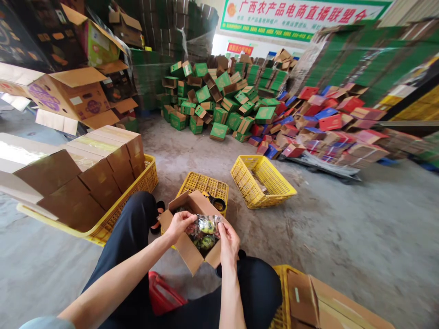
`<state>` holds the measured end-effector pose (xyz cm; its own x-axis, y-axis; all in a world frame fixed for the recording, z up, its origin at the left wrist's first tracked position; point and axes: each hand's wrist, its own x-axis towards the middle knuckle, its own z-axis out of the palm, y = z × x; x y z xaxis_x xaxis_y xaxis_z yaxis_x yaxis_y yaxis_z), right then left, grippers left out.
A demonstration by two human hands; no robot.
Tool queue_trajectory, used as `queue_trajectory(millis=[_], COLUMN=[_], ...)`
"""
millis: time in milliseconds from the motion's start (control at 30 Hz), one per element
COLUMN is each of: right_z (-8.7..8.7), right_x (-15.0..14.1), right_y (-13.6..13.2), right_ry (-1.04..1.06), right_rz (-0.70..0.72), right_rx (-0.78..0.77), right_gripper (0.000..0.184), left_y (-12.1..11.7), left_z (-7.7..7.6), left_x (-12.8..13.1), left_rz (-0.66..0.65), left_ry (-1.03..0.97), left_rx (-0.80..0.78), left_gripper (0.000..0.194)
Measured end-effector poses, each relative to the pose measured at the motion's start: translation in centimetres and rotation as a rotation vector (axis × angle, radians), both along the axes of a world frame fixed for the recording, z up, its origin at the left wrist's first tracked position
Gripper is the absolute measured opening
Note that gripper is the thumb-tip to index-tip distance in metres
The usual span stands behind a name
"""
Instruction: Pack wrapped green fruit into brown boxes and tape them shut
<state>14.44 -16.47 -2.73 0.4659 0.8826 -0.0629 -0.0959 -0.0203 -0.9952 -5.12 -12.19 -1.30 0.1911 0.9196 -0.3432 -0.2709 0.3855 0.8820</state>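
Observation:
Between my two hands a small clear plastic packet is stretched out flat above an open cardboard box. My left hand pinches its left edge, and my right hand pinches the right edge. Inside the box lie mottled green and dark fruits, partly seen through and below the plastic. The packet's own contents are hard to make out. The box rests on a yellow plastic crate, with its flaps folded outward. A dark, round object, perhaps a tape dispenser, sits behind it on the crate.
Left stands a yellow crate packed with closed cardboard boxes. Another yellow crate is ahead, and one with cartons is at lower right. Piled green boxes and red-blue boxes lie beyond. Something red is below me.

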Motion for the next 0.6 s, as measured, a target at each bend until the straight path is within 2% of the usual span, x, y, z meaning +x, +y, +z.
queue_trajectory(millis=[300,467,600], right_z=[0.6,1.9,2.1], right_x=[-0.2,-0.4,0.1], right_y=[-0.6,-1.3,-1.3], right_ry=[0.05,-0.059,-0.206], right_rz=[0.066,0.107,0.152], right_rx=[0.054,0.085,0.072], right_gripper=[0.036,0.029,0.025], left_y=[0.1,0.0,-0.3], left_z=[0.4,0.0,0.0], left_x=[-0.9,-1.1,-1.1], left_rz=[-0.042,-0.016,-0.009], left_ry=[0.053,0.132,0.131], left_rx=[0.182,0.244,0.193], left_gripper=[0.051,0.051,0.055])
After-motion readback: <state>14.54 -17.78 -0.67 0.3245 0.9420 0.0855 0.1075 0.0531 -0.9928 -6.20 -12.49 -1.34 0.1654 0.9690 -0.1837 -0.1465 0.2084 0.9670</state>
